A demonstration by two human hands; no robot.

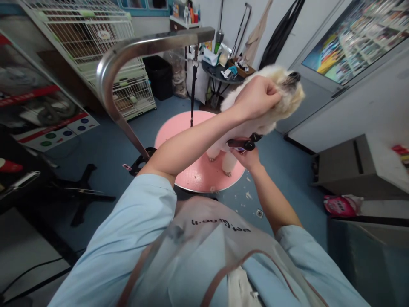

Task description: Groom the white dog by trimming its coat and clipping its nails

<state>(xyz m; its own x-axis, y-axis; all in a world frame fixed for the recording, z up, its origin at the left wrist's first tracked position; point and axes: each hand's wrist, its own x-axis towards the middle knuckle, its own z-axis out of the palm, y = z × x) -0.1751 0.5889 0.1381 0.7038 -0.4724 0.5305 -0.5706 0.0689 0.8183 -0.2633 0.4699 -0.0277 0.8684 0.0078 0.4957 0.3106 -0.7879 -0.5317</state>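
A white dog (260,127) stands on a round pink grooming table (194,177), its muzzle tilted up toward the right. My left hand (258,97) is closed, its fingers pinching the fur at the side of the dog's face. Lower down, at the dog's chest and front legs, my right hand (248,157) grips a dark hair clipper (240,145). The clipper's cutting end is hidden from view. A black grooming strap (193,91) hangs from a curved metal arm (108,72) to the left of the dog.
Wire cages (92,42) stand at the back left beside a black bin (159,76). Behind the dog is a small dark table (217,73) with supplies. Grey cabinets (341,166) are on the right. Fur clippings (248,195) lie on the blue floor.
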